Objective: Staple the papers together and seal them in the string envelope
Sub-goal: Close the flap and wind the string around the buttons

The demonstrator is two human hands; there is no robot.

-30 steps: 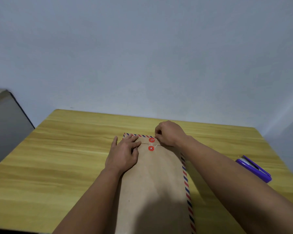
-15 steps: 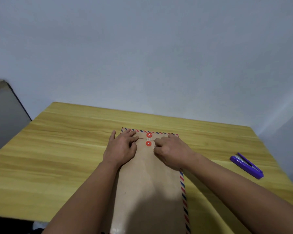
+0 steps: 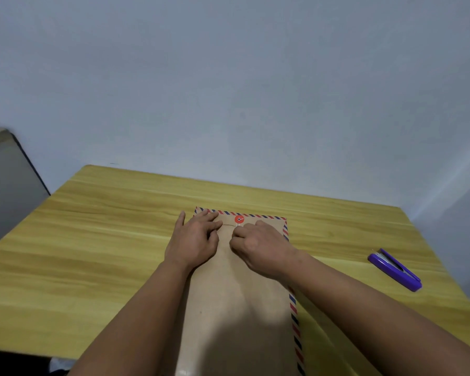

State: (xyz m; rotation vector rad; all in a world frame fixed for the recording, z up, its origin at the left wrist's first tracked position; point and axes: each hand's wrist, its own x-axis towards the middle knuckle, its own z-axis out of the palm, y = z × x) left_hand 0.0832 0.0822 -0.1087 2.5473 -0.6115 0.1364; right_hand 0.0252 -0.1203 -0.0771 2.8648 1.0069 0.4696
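Observation:
A brown string envelope (image 3: 236, 299) with a red-and-blue striped border lies lengthwise on the wooden table (image 3: 92, 240), flap folded down at the far end. One red button (image 3: 239, 219) shows on the flap; the lower button is hidden under my right hand. My left hand (image 3: 194, 241) lies flat on the envelope's upper left, fingers spread. My right hand (image 3: 258, 246) is curled just below the red button, its fingertips pinched on the thin white string. No loose papers are visible.
A purple stapler (image 3: 394, 269) lies on the table to the right, well apart from the envelope. A grey wall stands behind the table's far edge. A grey object (image 3: 8, 185) sits beyond the table's left corner.
My right hand has moved from beside the upper button down and left, now covering the lower button. My left hand has stayed pressed on the envelope.

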